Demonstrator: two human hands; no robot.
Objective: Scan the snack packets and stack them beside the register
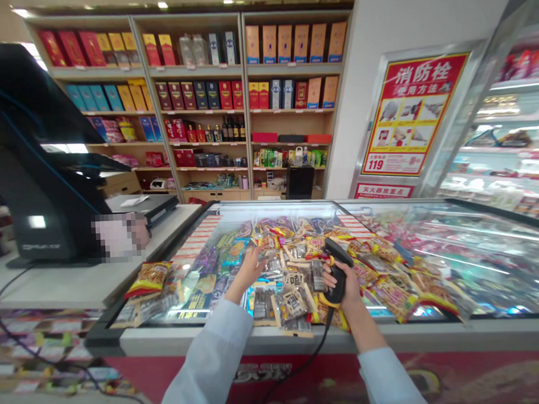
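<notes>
Scanner [338,252] gripped in right hand [351,289]; left hand [249,268] spread over packets [294,304] crowding freezer edge [190,339].

The room is bright and evenly lit, with small white ceiling lights [162,5] at the top edge. Long white streaks of glare cross the freezer glass [460,262] on the right, and the fridge shelves [508,138] there glow pale and look blurred. The monitor [37,99] is dark. Wide-angle distortion makes the wall [422,16] lean outward. Small print on the packets [295,278] is soft; a pixelated patch [119,235] covers part of the left.
</notes>
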